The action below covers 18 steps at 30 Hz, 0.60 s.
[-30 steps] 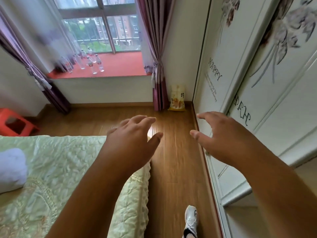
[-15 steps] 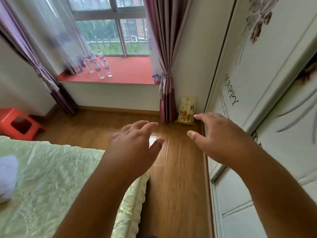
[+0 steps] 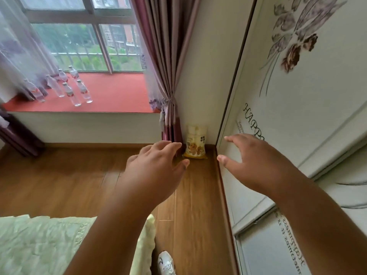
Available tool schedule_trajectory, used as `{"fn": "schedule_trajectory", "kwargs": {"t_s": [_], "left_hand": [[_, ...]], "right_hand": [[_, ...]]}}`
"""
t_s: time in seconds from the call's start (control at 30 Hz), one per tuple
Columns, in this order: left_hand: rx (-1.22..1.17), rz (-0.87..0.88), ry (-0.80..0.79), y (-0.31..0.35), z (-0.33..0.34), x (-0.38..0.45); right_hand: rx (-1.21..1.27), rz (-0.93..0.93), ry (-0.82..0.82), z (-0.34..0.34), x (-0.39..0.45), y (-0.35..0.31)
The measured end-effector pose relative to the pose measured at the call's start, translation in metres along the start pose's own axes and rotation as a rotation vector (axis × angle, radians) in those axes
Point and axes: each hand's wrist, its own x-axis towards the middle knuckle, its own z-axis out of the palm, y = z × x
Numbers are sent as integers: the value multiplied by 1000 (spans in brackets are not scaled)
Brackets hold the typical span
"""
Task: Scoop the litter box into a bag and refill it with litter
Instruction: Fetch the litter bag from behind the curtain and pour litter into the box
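Both your hands are out in front, palms down, fingers spread and loosely bent, holding nothing. Your left hand (image 3: 156, 167) hangs over the wooden floor (image 3: 69, 185); your right hand (image 3: 252, 161) is in front of the white wardrobe door (image 3: 297, 96), contact unclear. The yellow litter bag (image 3: 195, 142) stands upright in the far corner on the floor, between the tied curtain (image 3: 168, 76) and the wardrobe, well apart from both hands. Bed (image 3: 49, 247) with pale green cover at lower left. Water bottles (image 3: 69, 90) stand on the red window sill (image 3: 119, 94). A white shoe (image 3: 166, 263) shows at the bottom edge.
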Motion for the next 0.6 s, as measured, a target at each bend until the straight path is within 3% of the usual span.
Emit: {"fn": "schedule_trajectory", "kwargs": {"t_s": [0.2,0.6], "left_hand": [[20,65,-29,-34,-26,105],[56,-5,-104,-62,-29,274]], "right_hand": [[8,51,36,-6,98,-27],[30,54,-11,-2,276,-21]]}}
